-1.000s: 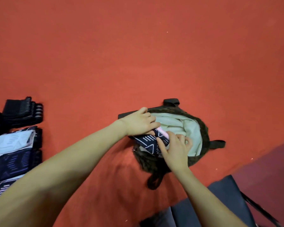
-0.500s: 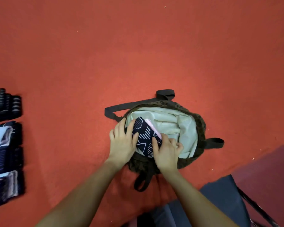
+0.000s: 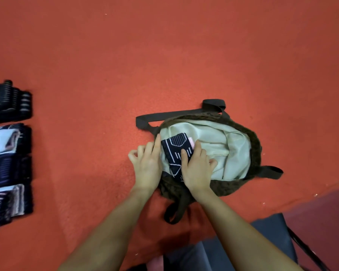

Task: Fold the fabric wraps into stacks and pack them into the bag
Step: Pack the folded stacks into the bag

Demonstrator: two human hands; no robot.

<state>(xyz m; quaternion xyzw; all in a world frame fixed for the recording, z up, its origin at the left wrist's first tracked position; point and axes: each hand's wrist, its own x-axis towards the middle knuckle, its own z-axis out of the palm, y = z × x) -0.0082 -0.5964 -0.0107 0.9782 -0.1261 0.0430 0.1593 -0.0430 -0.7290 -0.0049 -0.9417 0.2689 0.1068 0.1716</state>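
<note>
Lying open: brown bag, folded wrap inside; right hand flat on wrap, left hand flat beside.

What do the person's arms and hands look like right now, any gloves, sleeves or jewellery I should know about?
Both forearms are bare up to the frame edge: no sleeves show. The left hand and the right hand wear no gloves, and no rings, watch or bracelets are visible on the fingers or wrists. No markings or straps show on either arm.
</note>
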